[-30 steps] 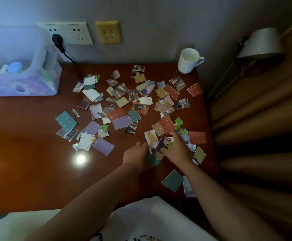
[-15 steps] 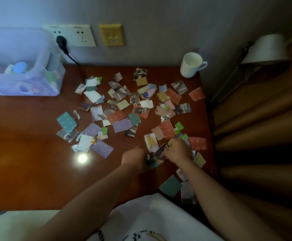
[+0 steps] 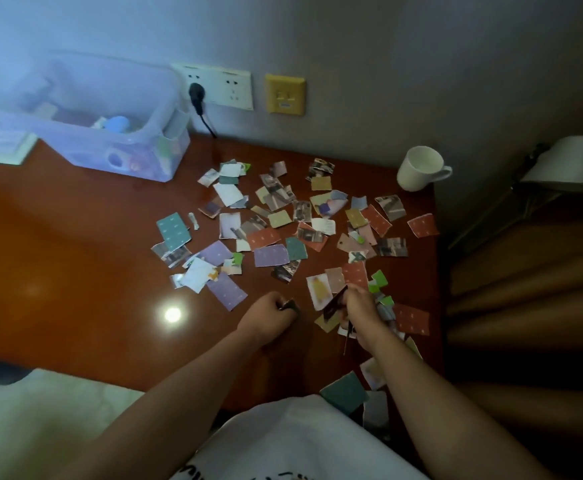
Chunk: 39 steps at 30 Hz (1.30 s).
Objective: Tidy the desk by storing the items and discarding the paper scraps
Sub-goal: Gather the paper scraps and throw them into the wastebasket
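The scattered torn paper scraps of many colours are spread over the glossy red-brown wooden worktop, from its middle to its right edge. The left hand is closed into a loose fist, and a small dark scrap is seen gripped at its fingers. The right hand is placed in the nearest cluster, with a dark card-like scrap pinched between thumb and fingers; whether more are held beneath the palm cannot be told. A pale scrap with a yellow figure lies between the two hands, just beyond the fingers, its long axis running away from the person; the right hand is judged slightly nearer. The bulk of the scraps lies farther off, ahead and to the left, so the left hand is judged better placed for them.
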### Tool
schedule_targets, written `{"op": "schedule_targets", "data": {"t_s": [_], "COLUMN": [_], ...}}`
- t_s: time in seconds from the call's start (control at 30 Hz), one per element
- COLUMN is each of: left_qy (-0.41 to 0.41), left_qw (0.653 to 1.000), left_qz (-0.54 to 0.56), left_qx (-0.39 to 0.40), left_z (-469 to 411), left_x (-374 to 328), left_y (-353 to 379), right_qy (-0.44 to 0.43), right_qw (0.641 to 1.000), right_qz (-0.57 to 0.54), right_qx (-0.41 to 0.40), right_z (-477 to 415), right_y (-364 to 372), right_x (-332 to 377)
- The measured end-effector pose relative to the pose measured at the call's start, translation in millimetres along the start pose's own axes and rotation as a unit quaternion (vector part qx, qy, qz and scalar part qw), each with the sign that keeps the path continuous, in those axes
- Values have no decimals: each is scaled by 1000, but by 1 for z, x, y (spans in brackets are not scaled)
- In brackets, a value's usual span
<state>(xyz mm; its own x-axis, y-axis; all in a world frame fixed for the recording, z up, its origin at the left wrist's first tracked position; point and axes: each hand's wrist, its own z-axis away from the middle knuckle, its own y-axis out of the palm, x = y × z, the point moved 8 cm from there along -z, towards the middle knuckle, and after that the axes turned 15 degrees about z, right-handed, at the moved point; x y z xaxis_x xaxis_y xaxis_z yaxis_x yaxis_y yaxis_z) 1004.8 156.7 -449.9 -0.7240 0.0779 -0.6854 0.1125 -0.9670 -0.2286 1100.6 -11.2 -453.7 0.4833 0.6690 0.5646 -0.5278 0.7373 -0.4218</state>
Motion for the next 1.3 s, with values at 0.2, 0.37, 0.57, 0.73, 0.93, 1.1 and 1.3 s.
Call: {"op": "schedule_targets", "data": {"t_s": [0.2, 0.37, 0.57, 0.73, 0.93, 1.1, 1.3], "left_qy": [-16, 2, 18, 11, 3, -6, -21], "left_qw": [984, 946, 904, 882, 847, 819, 770], "left_qz": [146, 240, 290, 304, 317, 325, 367], "left_qx": [-99, -216, -314, -360, -428, -472, -521], "left_z": [25, 66, 126, 186, 266, 323, 375], "left_x": [24, 55, 109, 172, 250, 311, 379], "left_y": [-59, -119, -198, -271, -365, -426, -475], "right_qy": [-4, -53, -136, -177, -240, -287, -383], "right_qw": [995, 985, 958, 940, 904, 871, 815], "right_qz": [-28, 28, 129, 149, 208, 280, 327], "right_qx": [93, 163, 215, 251, 286, 284, 287], "right_z": [17, 48, 108, 175, 262, 321, 373], "right_y": [57, 122, 222, 316, 442, 528, 611], "right_x": [31, 72, 125, 153, 170, 182, 197]}}
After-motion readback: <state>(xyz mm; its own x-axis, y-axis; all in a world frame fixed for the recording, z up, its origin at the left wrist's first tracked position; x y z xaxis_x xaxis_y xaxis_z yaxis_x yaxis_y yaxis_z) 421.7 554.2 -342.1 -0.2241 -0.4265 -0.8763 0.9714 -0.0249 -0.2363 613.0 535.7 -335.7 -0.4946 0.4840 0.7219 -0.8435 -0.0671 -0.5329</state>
